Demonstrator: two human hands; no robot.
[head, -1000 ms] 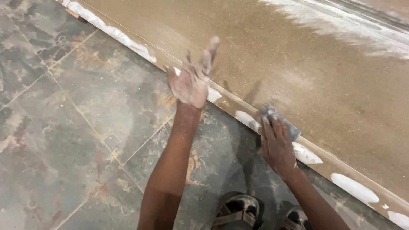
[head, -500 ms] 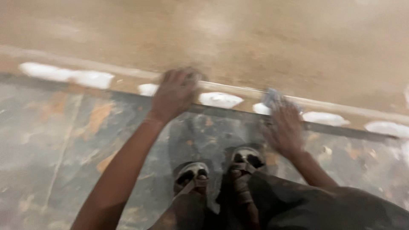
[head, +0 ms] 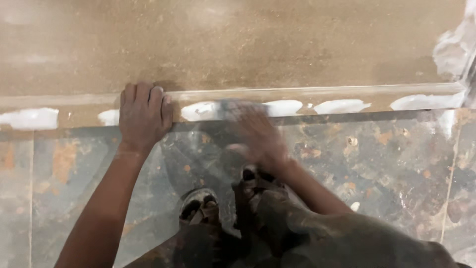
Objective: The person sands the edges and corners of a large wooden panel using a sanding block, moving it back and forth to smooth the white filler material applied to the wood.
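A large brown board (head: 258,44) lies in front of me, its front edge (head: 277,97) dotted with white filler patches (head: 342,105). My left hand (head: 144,116) is hooked over that edge, fingers curled on top of the board. My right hand (head: 260,134) is blurred with motion against the same edge, to the right of the left hand. It presses a small grey block (head: 234,105) onto the filler, and the block shows only as a dark smear.
Below the board is a worn grey and orange tiled floor (head: 386,164). My feet in sandals (head: 201,206) stand close to the board's edge, with dark trousers (head: 337,243) at the bottom. More white filler is smeared at the upper right (head: 453,47).
The view has swung so the board's edge runs level across the frame. My left hand has gone from spread flat to gripping the edge. My right hand has slid left along the edge with the block.
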